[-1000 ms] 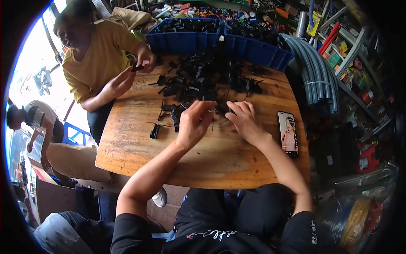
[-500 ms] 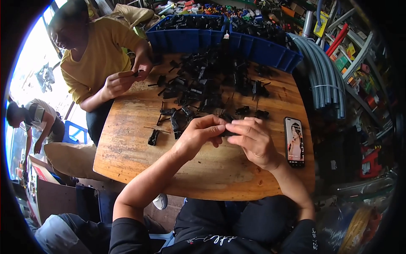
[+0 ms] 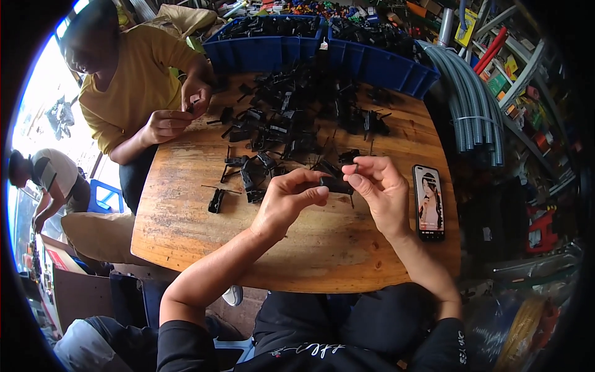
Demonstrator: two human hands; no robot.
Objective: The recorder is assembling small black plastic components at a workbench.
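Note:
Over the near half of the wooden table, my left hand is closed, holding a small black plastic part between thumb and fingers. The part points toward my right hand, which is just beside it. Thumb and forefinger of that hand are pinched together around something small and dark, too little to make out. Beyond both hands lies a heap of similar black parts, some with thin rods sticking out. One black piece lies apart, left of my left hand.
A phone lies on the wooden table to the right. Two blue bins of black parts stand at the far edge. A co-worker in a yellow top handles a small part at the left. Grey hoses hang at the right.
My right hand has drawn back from the black part, its fingers now raised in a pinch. The part shows more plainly in my left hand. The whole view has shifted slightly.

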